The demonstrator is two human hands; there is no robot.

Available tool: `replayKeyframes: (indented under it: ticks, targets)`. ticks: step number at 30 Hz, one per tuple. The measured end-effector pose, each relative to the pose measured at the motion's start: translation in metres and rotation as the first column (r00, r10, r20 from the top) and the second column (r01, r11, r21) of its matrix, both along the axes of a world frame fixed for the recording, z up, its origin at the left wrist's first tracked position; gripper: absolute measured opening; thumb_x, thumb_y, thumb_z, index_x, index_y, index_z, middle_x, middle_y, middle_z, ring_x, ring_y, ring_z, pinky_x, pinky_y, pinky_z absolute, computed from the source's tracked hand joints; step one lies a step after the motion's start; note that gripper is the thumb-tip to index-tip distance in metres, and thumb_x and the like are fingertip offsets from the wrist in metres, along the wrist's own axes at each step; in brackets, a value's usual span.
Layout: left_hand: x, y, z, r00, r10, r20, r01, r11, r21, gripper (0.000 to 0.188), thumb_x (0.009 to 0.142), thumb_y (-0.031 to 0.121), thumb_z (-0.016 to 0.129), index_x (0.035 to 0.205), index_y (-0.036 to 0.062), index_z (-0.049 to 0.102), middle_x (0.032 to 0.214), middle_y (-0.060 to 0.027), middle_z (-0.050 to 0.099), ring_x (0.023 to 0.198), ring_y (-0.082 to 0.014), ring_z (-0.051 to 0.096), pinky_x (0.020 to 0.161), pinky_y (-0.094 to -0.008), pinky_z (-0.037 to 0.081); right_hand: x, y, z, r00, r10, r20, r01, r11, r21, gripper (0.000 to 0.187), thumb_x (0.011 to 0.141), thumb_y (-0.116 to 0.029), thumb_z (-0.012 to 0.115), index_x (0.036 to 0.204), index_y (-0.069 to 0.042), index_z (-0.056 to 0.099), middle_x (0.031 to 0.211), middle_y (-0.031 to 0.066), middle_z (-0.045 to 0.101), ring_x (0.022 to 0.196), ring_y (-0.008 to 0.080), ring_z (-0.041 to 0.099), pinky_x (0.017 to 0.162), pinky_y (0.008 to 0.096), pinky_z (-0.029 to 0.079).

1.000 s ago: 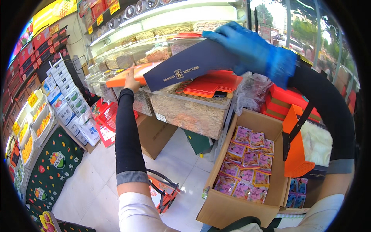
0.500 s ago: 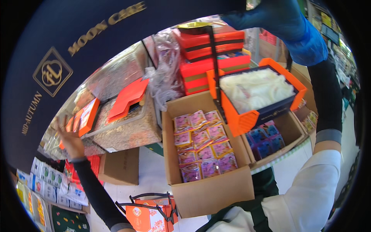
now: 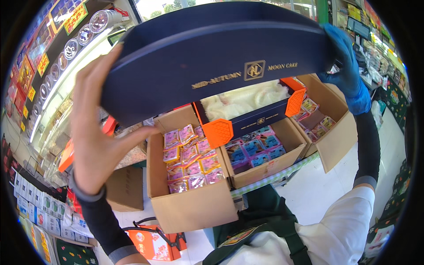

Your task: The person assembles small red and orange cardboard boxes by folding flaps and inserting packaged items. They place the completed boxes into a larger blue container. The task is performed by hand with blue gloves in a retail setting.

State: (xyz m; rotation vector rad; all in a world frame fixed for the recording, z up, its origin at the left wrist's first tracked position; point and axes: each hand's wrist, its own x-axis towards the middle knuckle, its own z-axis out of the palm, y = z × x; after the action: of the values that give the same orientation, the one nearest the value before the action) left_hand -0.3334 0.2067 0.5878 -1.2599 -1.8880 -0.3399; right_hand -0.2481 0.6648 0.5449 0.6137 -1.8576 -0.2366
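Note:
A large navy gift box part (image 3: 176,66) with gold lettering is raised high in front of me, an open hollow showing along its top. My bare left hand (image 3: 95,123) grips its left end, fingers along the edge and thumb stretched out beneath. At its right end, my right hand (image 3: 346,66) in a blue glove holds the corner, with some fingers hidden. Below and behind it stands a navy box with orange end panels (image 3: 260,119), filled with white fluffy lining (image 3: 245,99). This lined box rests over open cartons.
A carton (image 3: 194,207) of pink packets (image 3: 190,154) stands at centre left. Beside it are a carton of blue packets (image 3: 260,150) and another open carton (image 3: 333,132). An orange gift bag (image 3: 154,243) is on the floor. Shelves with round jars (image 3: 70,48) line the left.
The navy box part has swung from the upper left to the middle and turned level. My left hand, open and apart before, now grips its left end. More of the cartons shows.

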Motion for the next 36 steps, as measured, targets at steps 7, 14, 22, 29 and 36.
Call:
replayKeyframes:
  ticks: [7,14,22,29,36]
  targets:
    - [0.027,0.078,-0.005,0.997,0.058,-0.057,-0.058,0.998,0.016,0.082,0.047,0.010,0.085,0.120,0.0058,0.050,0.117,-0.0119,0.051,0.110,-0.0305,0.051,0.092,-0.0369,0.044,0.021,0.069,-0.026,0.997,-0.071,-0.013,0.070,0.995,-0.076,0.084,0.061,-0.009,0.080,0.136,-0.008,0.042,0.138,0.0126,0.043,0.128,0.0349,0.038,0.109,0.0435,0.030]
    - [0.013,0.105,-0.037,0.972,0.123,0.200,-0.104,0.989,-0.102,0.057,0.058,0.009,0.082,0.101,0.0011,0.046,0.105,-0.0160,0.054,0.098,-0.0347,0.054,0.084,-0.0365,0.044,0.024,0.088,-0.043,0.990,-0.108,0.089,0.108,0.994,0.009,0.087,0.053,-0.004,0.078,0.133,-0.006,0.045,0.135,0.0134,0.045,0.126,0.0353,0.040,0.108,0.0456,0.029]
    - [-0.027,0.077,-0.071,0.927,0.145,0.345,-0.124,0.989,-0.082,0.044,0.066,0.010,0.077,0.095,0.0018,0.045,0.089,-0.0159,0.051,0.081,-0.0382,0.053,0.069,-0.0391,0.043,0.009,0.030,-0.045,0.974,-0.060,0.218,0.049,0.997,0.058,0.086,0.049,0.000,0.076,0.130,-0.008,0.049,0.132,0.0112,0.047,0.123,0.0333,0.042,0.107,0.0454,0.032]
    - [-0.030,0.103,-0.072,0.939,0.128,0.318,-0.117,0.992,-0.055,0.041,0.069,0.011,0.075,0.095,0.0027,0.045,0.091,-0.0164,0.052,0.086,-0.0389,0.054,0.070,-0.0403,0.044,-0.016,0.060,-0.052,0.946,-0.073,0.317,0.077,0.997,-0.002,0.092,0.056,0.000,0.079,0.138,-0.012,0.038,0.136,0.0111,0.040,0.124,0.0356,0.040,0.106,0.0431,0.036]
    - [-0.088,0.133,-0.101,0.923,0.044,0.383,-0.008,0.995,-0.095,0.041,0.069,0.010,0.074,0.096,0.0005,0.044,0.091,-0.0189,0.051,0.090,-0.0393,0.052,0.075,-0.0415,0.043,-0.060,0.075,-0.085,0.852,0.024,0.524,0.069,0.985,-0.158,0.093,0.056,-0.001,0.080,0.137,-0.014,0.038,0.132,0.0130,0.042,0.121,0.0358,0.041,0.103,0.0418,0.038]
